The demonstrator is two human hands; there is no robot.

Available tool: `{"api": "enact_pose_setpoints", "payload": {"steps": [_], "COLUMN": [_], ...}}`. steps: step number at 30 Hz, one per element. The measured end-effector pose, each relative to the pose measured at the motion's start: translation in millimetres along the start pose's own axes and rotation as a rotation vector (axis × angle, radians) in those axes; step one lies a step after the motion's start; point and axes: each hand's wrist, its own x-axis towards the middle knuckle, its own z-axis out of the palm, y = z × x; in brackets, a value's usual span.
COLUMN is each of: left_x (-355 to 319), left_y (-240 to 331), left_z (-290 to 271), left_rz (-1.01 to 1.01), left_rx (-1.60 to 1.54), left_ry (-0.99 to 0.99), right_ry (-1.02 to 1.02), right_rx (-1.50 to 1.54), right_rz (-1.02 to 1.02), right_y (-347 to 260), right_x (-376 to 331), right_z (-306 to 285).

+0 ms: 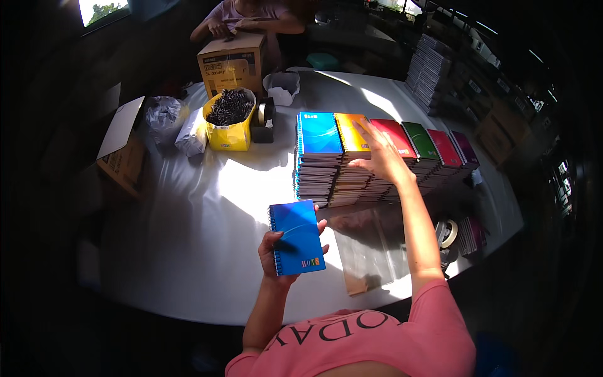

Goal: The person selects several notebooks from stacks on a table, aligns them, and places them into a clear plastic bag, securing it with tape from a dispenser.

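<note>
My left hand (269, 254) holds a blue spiral notebook (298, 239) over the near part of the table, thumb across its cover and fingers behind it. My right hand (382, 157) reaches out with fingers spread over a yellow-orange notebook stack (349, 135); whether it touches the top cover, I cannot tell. Left of that stands a blue notebook stack (319, 138). To its right run a red stack (396, 133), a green stack (419, 139), a pinkish-red stack (443, 147) and a purple stack (463, 149). My right hand partly hides the yellow-orange and red covers.
Clear plastic bags (364, 251) lie below the stacks, with a tape roll (448, 234) beside them. A yellow container (229, 138) of black coils sits at the back left near cardboard boxes (231, 69) (122, 154). Across the table, a person (251, 19) works behind one box.
</note>
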Motion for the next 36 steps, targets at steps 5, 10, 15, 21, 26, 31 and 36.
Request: {"api": "enact_pose_setpoints", "payload": {"steps": [5, 10, 15, 21, 26, 31, 36], "left_x": [-0.7, 10.0, 24.8, 41.2, 39.8, 58.5, 66.3], "left_y": [-10.7, -26.2, -45.2, -69.1, -86.6, -105.9, -116.5], "left_z": [-6.8, -2.0, 13.8, -8.2, -20.5, 0.3, -9.3], "left_rz": [0.034, 0.004, 0.08, 0.149, 0.048, 0.059, 0.068], "left_rx": [0.004, -0.041, 0.094, 0.132, 0.031, -0.105, -0.006], "left_ry": [0.04, 0.045, 0.159, 0.055, -0.029, -0.098, -0.111], "right_ry": [0.018, -0.135, 0.704, -0.144, -0.116, -0.019, -0.049], "right_rx": [-0.058, 0.38, 0.157, 0.144, 0.36, 0.076, 0.401], "right_rz": [-0.114, -0.004, -0.261, -0.469, -0.341, -0.03, -0.079], "right_y": [35.5, 47.3, -8.5, -104.9, 3.5, 137.1, 133.8], "right_x": [10.4, 31.7, -22.6, -145.5, -80.5, -37.0, -25.1], "right_z": [10.2, -19.4, -41.5, -17.5, -53.4, -31.1, -37.0]}}
